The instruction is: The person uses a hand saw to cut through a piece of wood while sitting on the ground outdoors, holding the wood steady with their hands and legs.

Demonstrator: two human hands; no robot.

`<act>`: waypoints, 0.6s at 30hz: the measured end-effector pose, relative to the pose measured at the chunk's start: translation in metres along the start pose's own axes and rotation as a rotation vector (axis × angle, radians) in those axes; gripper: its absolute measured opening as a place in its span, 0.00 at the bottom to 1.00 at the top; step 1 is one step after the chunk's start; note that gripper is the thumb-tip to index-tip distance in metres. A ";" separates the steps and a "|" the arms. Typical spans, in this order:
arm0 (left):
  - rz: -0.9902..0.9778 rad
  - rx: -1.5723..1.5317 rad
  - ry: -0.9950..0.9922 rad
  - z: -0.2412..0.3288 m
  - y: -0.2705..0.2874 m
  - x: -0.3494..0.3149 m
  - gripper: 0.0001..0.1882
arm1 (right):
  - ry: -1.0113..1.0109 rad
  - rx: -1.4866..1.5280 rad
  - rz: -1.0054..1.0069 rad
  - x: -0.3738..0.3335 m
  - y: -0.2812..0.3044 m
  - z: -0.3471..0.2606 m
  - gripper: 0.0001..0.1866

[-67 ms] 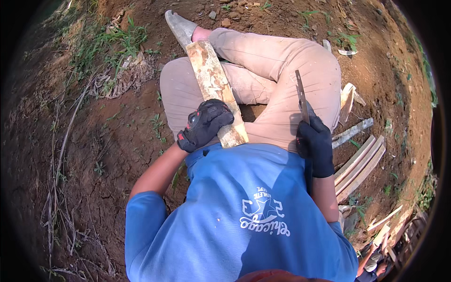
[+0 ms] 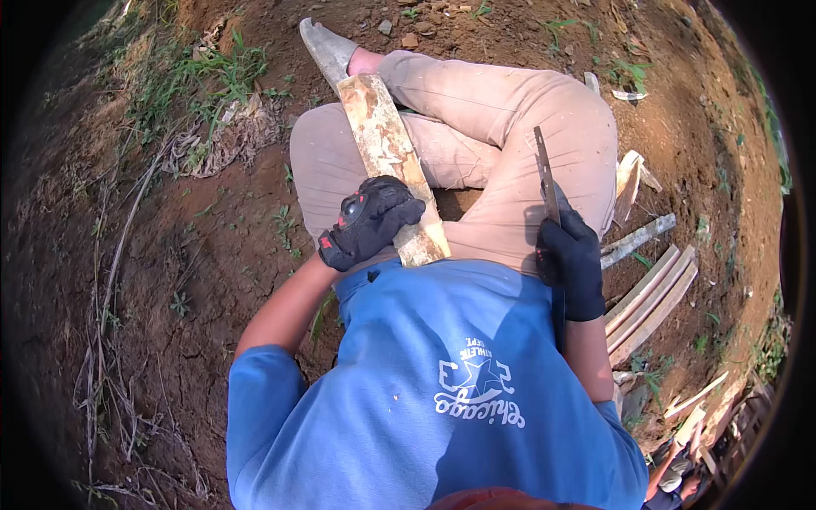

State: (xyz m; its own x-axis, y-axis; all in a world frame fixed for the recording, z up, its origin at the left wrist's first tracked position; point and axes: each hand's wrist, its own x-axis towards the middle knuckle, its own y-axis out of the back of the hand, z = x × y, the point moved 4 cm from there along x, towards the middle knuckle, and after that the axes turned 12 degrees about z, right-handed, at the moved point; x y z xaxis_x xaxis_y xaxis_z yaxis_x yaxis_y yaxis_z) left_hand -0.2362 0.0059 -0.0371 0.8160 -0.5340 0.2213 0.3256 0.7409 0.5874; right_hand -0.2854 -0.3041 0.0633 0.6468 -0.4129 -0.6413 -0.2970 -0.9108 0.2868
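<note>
A flat, pale wooden board with brown, flaking patches lies lengthwise over my crossed legs, its near end against my blue shirt. My left hand, in a black glove with red marks, is closed on the board's lower left part; its fingertips are hidden. On the right, my black-gloved right hand is wrapped around a knife whose narrow dark blade points up and away over my right thigh. The blade stands apart from the board. Most of the knife's handle is hidden by the hand.
Several curved wooden strips lie on the soil to my right, near a greyish stick and split wood pieces. Grass and dry stems lie to the left. Part of another person shows at the lower right.
My left hand has shifted very slightly on the board. The board, the knife and my right hand look unmoved.
</note>
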 end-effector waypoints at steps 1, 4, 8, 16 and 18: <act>-0.072 0.024 0.043 -0.002 0.005 0.013 0.14 | 0.040 -0.010 -0.005 0.001 0.000 0.003 0.33; 0.115 -0.020 0.334 0.026 0.024 0.048 0.23 | 0.021 0.021 -0.049 -0.004 -0.003 -0.004 0.33; -0.093 0.248 0.098 0.032 0.037 0.048 0.45 | 0.085 0.015 -0.021 -0.001 0.003 0.001 0.33; -0.087 0.368 -0.045 0.050 0.026 -0.031 0.39 | 0.142 -0.153 -0.039 -0.006 0.001 -0.004 0.35; -0.048 0.421 -0.132 0.047 0.015 -0.029 0.35 | 0.312 -0.300 -0.014 -0.008 -0.005 -0.016 0.38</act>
State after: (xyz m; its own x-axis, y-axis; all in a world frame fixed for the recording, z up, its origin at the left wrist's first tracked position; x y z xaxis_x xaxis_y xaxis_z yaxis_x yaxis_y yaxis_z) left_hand -0.2772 0.0135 0.0016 0.7276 -0.6315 0.2680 0.1163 0.4985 0.8590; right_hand -0.2780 -0.2967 0.0783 0.8444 -0.3402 -0.4138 -0.0994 -0.8585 0.5030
